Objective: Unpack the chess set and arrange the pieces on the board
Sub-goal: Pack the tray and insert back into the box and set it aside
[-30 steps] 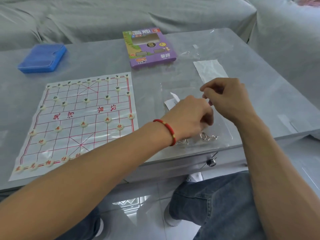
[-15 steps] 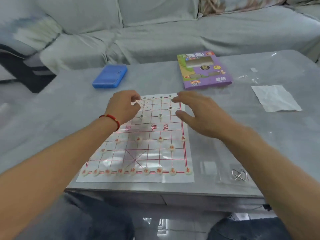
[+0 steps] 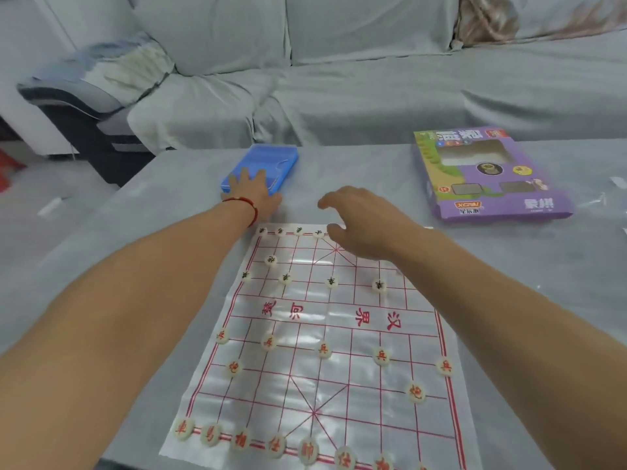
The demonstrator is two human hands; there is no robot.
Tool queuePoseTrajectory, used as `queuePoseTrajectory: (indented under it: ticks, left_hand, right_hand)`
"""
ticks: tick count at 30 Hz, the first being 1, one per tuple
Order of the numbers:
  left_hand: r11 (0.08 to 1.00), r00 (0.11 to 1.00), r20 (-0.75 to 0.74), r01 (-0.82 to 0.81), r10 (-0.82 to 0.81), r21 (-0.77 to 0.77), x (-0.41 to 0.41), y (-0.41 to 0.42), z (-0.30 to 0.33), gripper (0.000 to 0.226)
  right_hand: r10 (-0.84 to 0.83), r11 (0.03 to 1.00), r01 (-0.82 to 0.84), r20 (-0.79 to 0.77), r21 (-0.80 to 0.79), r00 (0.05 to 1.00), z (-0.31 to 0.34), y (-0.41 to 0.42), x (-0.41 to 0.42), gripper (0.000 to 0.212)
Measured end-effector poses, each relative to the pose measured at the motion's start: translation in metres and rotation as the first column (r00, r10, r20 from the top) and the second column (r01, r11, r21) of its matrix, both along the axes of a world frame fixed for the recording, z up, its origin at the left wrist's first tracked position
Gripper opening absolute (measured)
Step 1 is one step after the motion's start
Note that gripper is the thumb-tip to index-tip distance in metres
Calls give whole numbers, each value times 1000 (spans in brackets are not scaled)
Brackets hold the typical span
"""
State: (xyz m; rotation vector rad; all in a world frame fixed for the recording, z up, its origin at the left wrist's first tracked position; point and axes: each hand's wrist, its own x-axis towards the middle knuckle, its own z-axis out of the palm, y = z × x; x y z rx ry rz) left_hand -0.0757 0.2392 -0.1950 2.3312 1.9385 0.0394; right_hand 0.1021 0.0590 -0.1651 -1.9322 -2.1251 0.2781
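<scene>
Half a second ago both hands hovered over the far rows of the board; now the left hand (image 3: pixel 254 188) has gone past the board's far edge to the blue plastic case (image 3: pixel 261 167), and the right hand (image 3: pixel 366 225) has followed only as far as the far rank.

Nearest the person, the red pieces (image 3: pixel 268 342) sit in their places on the plastic-sheet board (image 3: pixel 339 334): back rank along the near edge, two cannons, and five soldiers in a row. Beyond the river lettering, the dark-lettered pieces (image 3: pixel 330 283) show soldiers, one cannon on the left and several back-rank discs; the right part of that rank is hidden under the right hand, so I cannot tell if it is complete.

The right hand hangs just above the far rank, fingers loosely curled, holding nothing. The left hand lies with straight, spread fingers on the near end of the case lid, not gripping it.

The step in hand seems to be fetching the case. To do it well, curl the fingers over its edges, lift rather than drag it, and bring it back to the left of the sheet, since the light discs would scatter at a nudge. Keep the right wrist high.

Far right lies the purple cardboard box (image 3: pixel 488 174); behind the table (image 3: pixel 101 266), a grey covered sofa (image 3: pixel 339 96).
</scene>
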Motion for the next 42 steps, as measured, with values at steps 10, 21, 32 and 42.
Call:
queuePoseTrajectory:
  ticks: [10, 21, 32, 42]
  left_hand:
    - [972, 955, 185, -218, 231, -90, -22, 45, 5, 110]
    - [984, 846, 525, 1, -97, 180, -29, -96, 63, 77]
    - [811, 707, 406, 448, -579, 376, 11, -282, 84, 97]
    - [773, 703, 341, 496, -625, 395, 54, -356, 61, 94]
  right_hand:
    - [-10, 999, 9, 42, 33, 999, -12, -7, 7, 38]
    - [-269, 930, 362, -558, 60, 785, 29, -41, -23, 35]
    - [-166, 920, 342, -981, -192, -105, 47, -199, 10, 26]
    - [-158, 821, 535, -979, -201, -126, 17, -265, 35, 25]
